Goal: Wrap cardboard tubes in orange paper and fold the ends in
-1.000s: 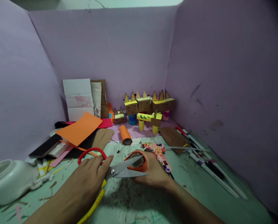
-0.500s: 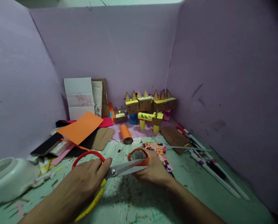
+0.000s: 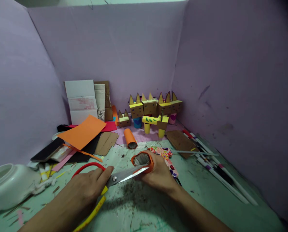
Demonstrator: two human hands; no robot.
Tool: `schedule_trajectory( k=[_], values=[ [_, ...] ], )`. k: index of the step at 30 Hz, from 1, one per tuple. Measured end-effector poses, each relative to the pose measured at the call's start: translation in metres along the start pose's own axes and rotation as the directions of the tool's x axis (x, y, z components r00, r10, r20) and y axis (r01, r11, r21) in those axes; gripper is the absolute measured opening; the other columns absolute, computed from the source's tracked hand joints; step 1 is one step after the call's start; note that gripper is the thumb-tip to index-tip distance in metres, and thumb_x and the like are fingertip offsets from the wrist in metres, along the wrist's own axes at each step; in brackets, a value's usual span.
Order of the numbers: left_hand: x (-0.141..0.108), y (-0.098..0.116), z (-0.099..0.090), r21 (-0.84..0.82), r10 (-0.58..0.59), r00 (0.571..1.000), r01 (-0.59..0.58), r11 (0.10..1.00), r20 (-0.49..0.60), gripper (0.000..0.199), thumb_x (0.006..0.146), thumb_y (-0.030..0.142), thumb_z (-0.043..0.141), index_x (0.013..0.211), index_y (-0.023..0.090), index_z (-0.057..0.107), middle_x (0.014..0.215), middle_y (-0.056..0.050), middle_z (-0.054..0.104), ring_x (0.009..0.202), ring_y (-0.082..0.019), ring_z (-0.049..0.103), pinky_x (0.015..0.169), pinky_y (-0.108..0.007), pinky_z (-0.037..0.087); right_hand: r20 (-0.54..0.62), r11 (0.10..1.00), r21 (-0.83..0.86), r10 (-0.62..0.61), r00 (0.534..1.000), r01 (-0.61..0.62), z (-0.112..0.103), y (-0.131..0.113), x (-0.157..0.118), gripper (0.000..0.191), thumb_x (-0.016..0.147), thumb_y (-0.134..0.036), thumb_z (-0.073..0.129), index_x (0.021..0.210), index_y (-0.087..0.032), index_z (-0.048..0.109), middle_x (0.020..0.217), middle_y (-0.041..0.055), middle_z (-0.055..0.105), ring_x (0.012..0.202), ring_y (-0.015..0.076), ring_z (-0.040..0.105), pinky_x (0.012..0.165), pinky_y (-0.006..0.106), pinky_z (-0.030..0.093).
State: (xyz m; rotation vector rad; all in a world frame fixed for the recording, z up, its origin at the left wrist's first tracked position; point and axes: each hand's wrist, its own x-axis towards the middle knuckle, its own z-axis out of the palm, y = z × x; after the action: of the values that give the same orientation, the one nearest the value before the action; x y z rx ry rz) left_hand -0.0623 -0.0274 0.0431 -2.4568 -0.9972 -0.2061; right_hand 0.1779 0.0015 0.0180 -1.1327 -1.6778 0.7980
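My left hand grips scissors with red and yellow handles, their blades closed together and pointing right. The blade tips lie at the front edge of an orange paper-covered tube, its grey open end facing me. Wrapped round that tube is my right hand. A second orange tube lies on the table behind it. Partly hidden behind my right hand is a colourful patterned piece.
Cardboard animal figures stand at the back. Orange paper, cardboard and a white pot are on the left. Pens and brown cardboard lie on the right. Purple walls surround the table.
The scissor blades have closed at the tube's edge. My left hand has shifted slightly left and down, and the view has moved a little.
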Motion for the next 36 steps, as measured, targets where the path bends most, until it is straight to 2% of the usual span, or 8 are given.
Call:
schedule_trajectory(
  k=[3, 6, 11, 14, 19, 25, 30, 36],
  values=[
    [0.002, 0.0, -0.005, -0.055, 0.02, 1.0, -0.021, 0.998, -0.021, 0.049, 0.073, -0.002, 0.03, 0.117, 0.016, 0.042, 0.072, -0.003, 0.066, 0.053, -0.016, 0.061, 0.049, -0.024, 0.044, -0.02, 0.997, -0.068, 0.02, 1.0, -0.021, 0.001, 0.001, -0.001, 0.027, 0.053, -0.01, 0.062, 0.078, -0.021, 0.062, 0.07, -0.0025, 0.066, 0.062, 0.0154, 0.059, 0.057, 0.024, 0.044],
    [0.002, 0.001, -0.01, -0.135, 0.016, 0.998, -0.008, 0.991, 0.061, 0.048, 0.075, 0.0, 0.033, 0.119, 0.015, 0.046, 0.076, -0.004, 0.069, 0.059, -0.017, 0.065, 0.051, -0.022, 0.048, -0.032, 0.993, -0.111, 0.023, 0.999, -0.026, 0.002, 0.002, -0.001, 0.026, 0.053, -0.011, 0.061, 0.077, -0.021, 0.062, 0.07, -0.003, 0.065, 0.061, 0.0154, 0.059, 0.057, 0.024, 0.044],
    [-0.006, 0.013, -0.004, -0.181, -0.14, 0.961, 0.186, 0.966, 0.239, 0.057, 0.075, 0.001, 0.033, 0.128, 0.019, 0.045, 0.099, -0.008, 0.068, 0.082, -0.02, 0.066, 0.07, -0.029, 0.053, -0.087, 0.985, -0.166, 0.023, 0.996, -0.037, 0.003, 0.002, -0.002, 0.03, 0.055, -0.013, 0.06, 0.083, -0.022, 0.063, 0.076, -0.0011, 0.068, 0.067, 0.0179, 0.062, 0.061, 0.026, 0.044],
    [-0.011, 0.023, 0.006, -0.164, -0.209, 0.958, 0.242, 0.956, 0.196, 0.059, 0.076, 0.002, 0.032, 0.131, 0.02, 0.04, 0.101, -0.009, 0.066, 0.084, -0.019, 0.064, 0.073, -0.03, 0.052, -0.121, 0.982, -0.188, -0.012, 0.993, -0.011, 0.005, 0.003, -0.004, 0.033, 0.056, -0.014, 0.06, 0.088, -0.021, 0.063, 0.079, -0.0005, 0.07, 0.07, 0.0184, 0.064, 0.062, 0.026, 0.045],
    [-0.013, 0.027, 0.022, -0.127, -0.191, 0.978, 0.201, 0.971, 0.087, 0.058, 0.076, 0.0, 0.029, 0.131, 0.017, 0.036, 0.094, -0.01, 0.066, 0.076, -0.021, 0.065, 0.065, -0.03, 0.052, -0.119, 0.971, -0.241, -0.028, 0.992, -0.002, 0.01, 0.002, -0.005, 0.031, 0.059, -0.016, 0.06, 0.09, -0.022, 0.063, 0.078, -0.0005, 0.071, 0.068, 0.0177, 0.065, 0.061, 0.025, 0.044],
    [-0.011, 0.032, 0.015, -0.071, -0.225, 0.965, 0.236, 0.969, 0.133, 0.057, 0.076, -0.003, 0.027, 0.129, 0.012, 0.039, 0.098, -0.012, 0.065, 0.08, -0.021, 0.065, 0.068, -0.032, 0.052, -0.202, 0.958, -0.242, 0.108, 0.973, -0.156, 0.008, -0.004, -0.005, 0.032, 0.056, -0.016, 0.062, 0.087, -0.022, 0.064, 0.078, 0.0004, 0.07, 0.066, 0.0196, 0.064, 0.058, 0.026, 0.043],
    [-0.011, 0.037, 0.017, -0.082, -0.232, 0.966, 0.242, 0.967, 0.118, 0.056, 0.077, -0.001, 0.028, 0.13, 0.014, 0.037, 0.096, -0.011, 0.065, 0.077, -0.021, 0.065, 0.065, -0.032, 0.052, -0.197, 0.953, -0.266, 0.093, 0.976, -0.145, 0.009, -0.005, -0.005, 0.028, 0.058, -0.018, 0.061, 0.086, -0.022, 0.063, 0.077, 0.0006, 0.07, 0.067, 0.0201, 0.064, 0.059, 0.026, 0.043],
    [-0.015, 0.033, 0.028, -0.156, -0.191, 0.981, 0.192, 0.969, 0.021, 0.059, 0.074, 0.002, 0.031, 0.131, 0.014, 0.033, 0.094, -0.011, 0.066, 0.075, -0.022, 0.065, 0.06, -0.031, 0.053, -0.199, 0.952, -0.261, 0.107, 0.974, -0.158, 0.01, -0.005, -0.004, 0.027, 0.057, -0.019, 0.06, 0.083, -0.023, 0.064, 0.074, 0.0001, 0.07, 0.063, 0.0202, 0.063, 0.056, 0.027, 0.043]
  ],
)
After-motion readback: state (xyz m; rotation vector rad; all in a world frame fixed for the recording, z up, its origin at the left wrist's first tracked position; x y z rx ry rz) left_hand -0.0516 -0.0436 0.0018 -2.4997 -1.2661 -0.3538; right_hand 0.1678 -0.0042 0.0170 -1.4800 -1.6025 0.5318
